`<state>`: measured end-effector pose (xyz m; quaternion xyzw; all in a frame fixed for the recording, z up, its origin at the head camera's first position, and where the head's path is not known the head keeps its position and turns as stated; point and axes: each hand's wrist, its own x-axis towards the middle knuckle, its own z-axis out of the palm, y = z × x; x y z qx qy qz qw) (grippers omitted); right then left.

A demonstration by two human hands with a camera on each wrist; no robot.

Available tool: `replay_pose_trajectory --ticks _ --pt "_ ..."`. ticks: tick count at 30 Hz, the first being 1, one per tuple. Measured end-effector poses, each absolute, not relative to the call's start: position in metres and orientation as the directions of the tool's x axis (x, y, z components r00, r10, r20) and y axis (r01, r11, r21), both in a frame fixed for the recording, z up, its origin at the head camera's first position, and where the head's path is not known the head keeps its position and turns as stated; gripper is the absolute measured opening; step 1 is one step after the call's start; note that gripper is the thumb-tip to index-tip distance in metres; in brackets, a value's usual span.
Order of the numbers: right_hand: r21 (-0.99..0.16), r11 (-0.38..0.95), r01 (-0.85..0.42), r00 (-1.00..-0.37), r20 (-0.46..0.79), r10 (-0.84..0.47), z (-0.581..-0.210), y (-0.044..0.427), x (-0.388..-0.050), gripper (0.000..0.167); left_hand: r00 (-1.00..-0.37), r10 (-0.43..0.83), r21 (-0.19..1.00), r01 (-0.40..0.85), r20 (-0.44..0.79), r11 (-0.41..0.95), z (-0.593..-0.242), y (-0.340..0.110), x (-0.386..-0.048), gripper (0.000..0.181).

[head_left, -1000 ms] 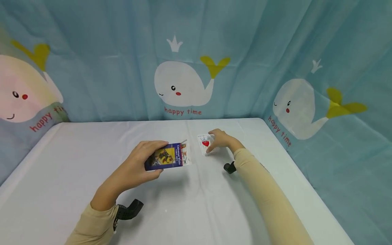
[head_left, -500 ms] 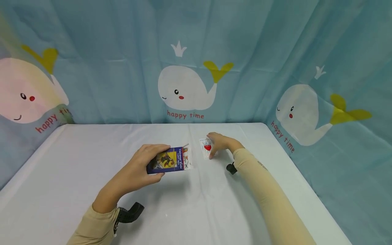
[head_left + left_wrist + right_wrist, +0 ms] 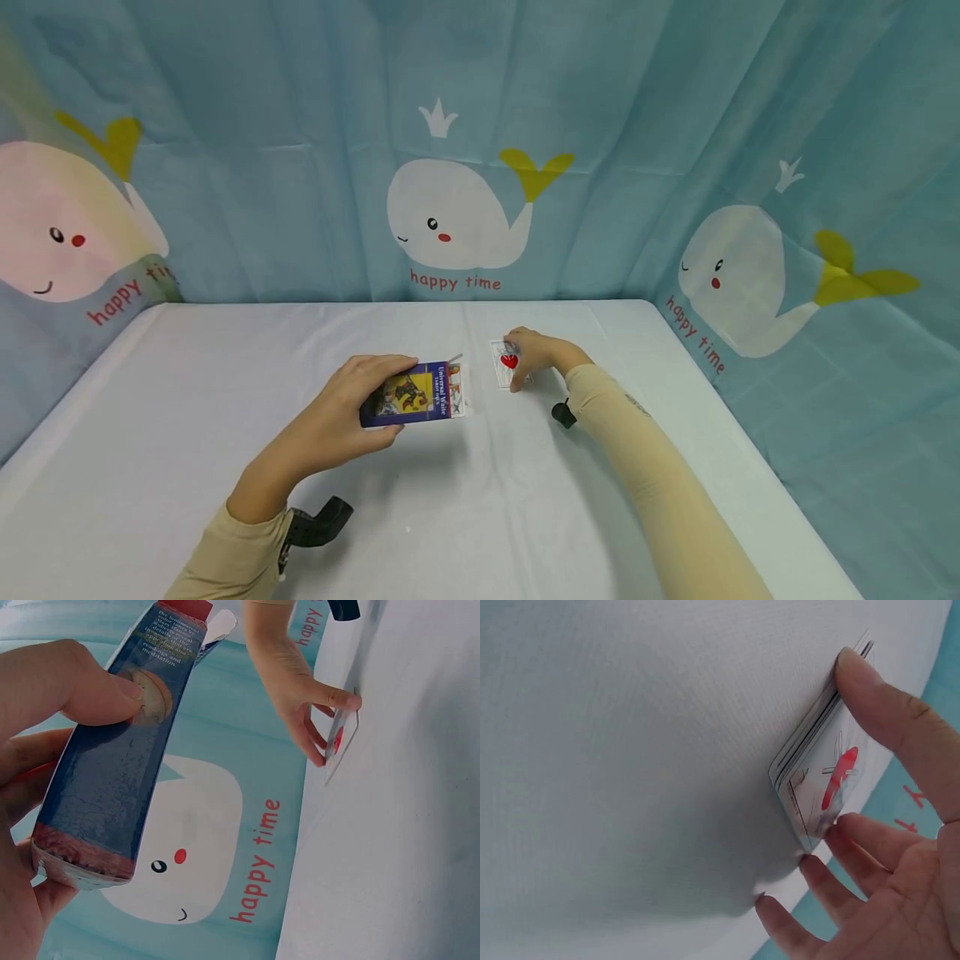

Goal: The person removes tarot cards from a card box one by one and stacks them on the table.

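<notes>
My left hand (image 3: pixel 348 404) grips a blue tarot card box (image 3: pixel 405 393) above the table, thumb on one narrow side and fingers on the other. Its flap end points right, and illustrated cards (image 3: pixel 456 389) show at that opening. In the left wrist view the thumb presses the side of the box (image 3: pixel 112 780). My right hand (image 3: pixel 538 352) holds a small stack of tarot cards (image 3: pixel 821 772) at its edges, thumb on one side and fingertips on the opposite side. The top card (image 3: pixel 507 361) bears a red heart. The stack lies low at the white tabletop; whether it touches is unclear.
A white cloth covers the table (image 3: pixel 225 375). Behind and to the right hangs a blue curtain (image 3: pixel 300 208) with whale prints, meeting the table's back and right edges. Black mounts (image 3: pixel 321 522) are strapped at both wrists.
The head view has tilted slightly, so the scene sits a little lower. My right thumb and fingers have settled slightly on the card stack's edges. The left hand keeps its grip on the box.
</notes>
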<state>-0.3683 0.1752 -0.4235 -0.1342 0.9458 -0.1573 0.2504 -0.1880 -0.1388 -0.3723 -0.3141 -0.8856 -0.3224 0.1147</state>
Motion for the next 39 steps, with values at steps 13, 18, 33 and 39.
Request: replay_pose_trajectory --ticks 13,18,33,39 --pt "-0.341 0.926 -0.16 -0.835 -0.453 -0.311 -0.421 0.18 -0.367 0.101 -0.786 0.479 0.512 0.619 0.391 0.596 -0.371 -0.136 -0.188 0.076" --pt "-0.35 0.92 -0.176 -0.84 -0.434 -0.326 -0.423 0.181 -0.367 0.099 -0.785 0.478 0.511 0.619 0.394 0.596 -0.37 -0.136 -0.188 0.076" --pt "-0.711 0.688 -0.145 -0.965 -0.053 -0.258 -0.402 0.191 -0.343 0.055 -0.786 0.474 0.515 0.619 0.397 0.594 -0.373 -0.138 -0.187 0.076" --pt "-0.835 0.523 -0.169 -0.971 0.05 -0.235 -0.39 0.185 -0.304 0.043 -0.787 0.477 0.52 0.616 0.391 0.592 -0.373 -0.137 -0.188 0.077"
